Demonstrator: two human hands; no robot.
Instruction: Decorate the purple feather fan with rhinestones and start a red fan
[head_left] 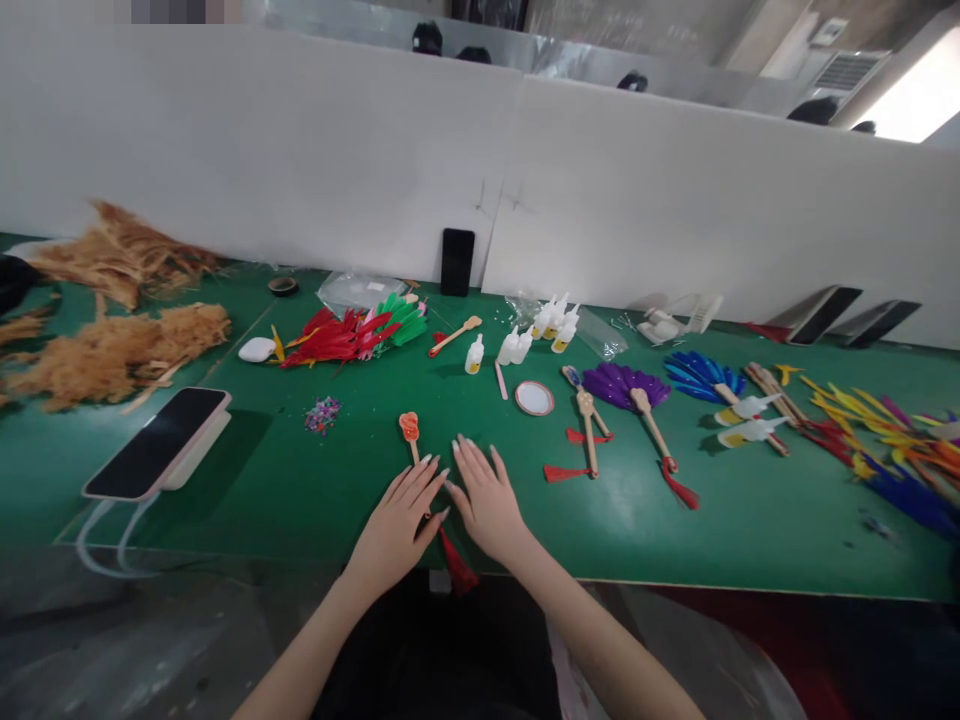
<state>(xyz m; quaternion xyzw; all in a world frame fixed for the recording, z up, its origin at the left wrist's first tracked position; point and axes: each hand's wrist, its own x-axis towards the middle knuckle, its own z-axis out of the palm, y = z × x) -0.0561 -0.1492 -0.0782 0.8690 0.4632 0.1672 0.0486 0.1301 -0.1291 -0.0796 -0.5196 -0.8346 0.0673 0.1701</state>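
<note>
My left hand lies flat on the green table, fingers stretched out, over the wooden handle of a small fan stick with an orange tip. A red tassel hangs from that handle at the table's front edge. My right hand rests flat beside it, fingers spread, holding nothing. The two hands almost touch at the fingertips.
Red and green feathers lie behind, with small glue bottles and a round lid. Purple and blue feather fans sit to the right. A phone lies left, near tan fibre heaps. White partitions back the table.
</note>
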